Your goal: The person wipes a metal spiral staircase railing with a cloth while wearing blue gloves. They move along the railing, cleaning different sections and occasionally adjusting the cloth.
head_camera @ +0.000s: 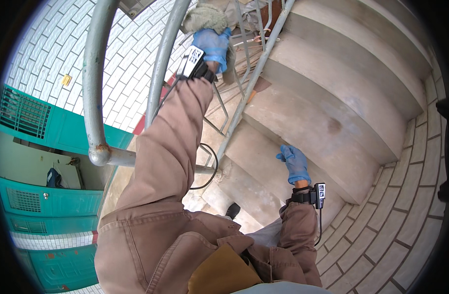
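Note:
My left hand, in a blue disposable glove, reaches forward at the metal stair railing. It grips a fuzzy grey-green cloth, which bulges out beyond the fingers and shows again below the palm. A sloping grey handrail runs just right of this hand, while a thicker upright pipe stands to its left. Over the concrete steps hangs my right hand, also gloved in blue. Its fingers are loosely curled and a little apart, with nothing visible in them. The palm is hidden.
A bent grey railing pipe with a rusty corner stands at left. Beyond it are teal doors and a white tiled wall. A brick-patterned wall borders the stairs at right. Several thin rods and hangers lie behind the railing.

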The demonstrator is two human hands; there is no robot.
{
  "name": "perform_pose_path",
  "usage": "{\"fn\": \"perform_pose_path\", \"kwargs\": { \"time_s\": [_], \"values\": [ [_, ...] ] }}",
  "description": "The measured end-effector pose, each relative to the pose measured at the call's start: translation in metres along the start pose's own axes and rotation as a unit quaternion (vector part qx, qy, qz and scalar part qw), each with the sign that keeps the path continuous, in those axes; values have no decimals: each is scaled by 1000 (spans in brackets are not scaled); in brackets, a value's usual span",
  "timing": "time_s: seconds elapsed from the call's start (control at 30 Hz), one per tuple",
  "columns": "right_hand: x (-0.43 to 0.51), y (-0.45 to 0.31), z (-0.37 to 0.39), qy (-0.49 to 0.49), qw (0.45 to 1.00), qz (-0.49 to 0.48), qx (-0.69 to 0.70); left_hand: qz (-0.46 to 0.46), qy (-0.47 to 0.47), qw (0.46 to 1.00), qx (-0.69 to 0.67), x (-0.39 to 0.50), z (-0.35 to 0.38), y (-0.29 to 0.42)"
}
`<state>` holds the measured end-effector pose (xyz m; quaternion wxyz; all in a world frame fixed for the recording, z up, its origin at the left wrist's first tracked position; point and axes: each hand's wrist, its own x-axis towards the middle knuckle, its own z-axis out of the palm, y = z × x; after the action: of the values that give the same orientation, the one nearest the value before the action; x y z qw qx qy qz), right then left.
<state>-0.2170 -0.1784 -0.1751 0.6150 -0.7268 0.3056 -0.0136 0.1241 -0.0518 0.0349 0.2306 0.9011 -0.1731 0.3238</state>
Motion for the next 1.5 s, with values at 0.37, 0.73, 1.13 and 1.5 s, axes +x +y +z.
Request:
{"fn": "perform_pose_path", "kwargs": {
  "time_s": [0.37, 0.73, 1.13, 1.5],
  "values": [
    [-8, -14, -2, -10, 1000, -3, -13, -44, -83, 983, -157, 0, 9, -25],
    [-19, -5, -5, 9, 1000, -1, 21, -5, 87, 893, -441, -49, 32, -44],
    [-23, 1, -8, 7, 999, 20, 48, -99, 147, 856, -486, -99, 51, -43],
    [-32, -2, -15, 8, 998, 20, 65, -304, 13, 810, -501, -216, 125, -80]
  ]
}}
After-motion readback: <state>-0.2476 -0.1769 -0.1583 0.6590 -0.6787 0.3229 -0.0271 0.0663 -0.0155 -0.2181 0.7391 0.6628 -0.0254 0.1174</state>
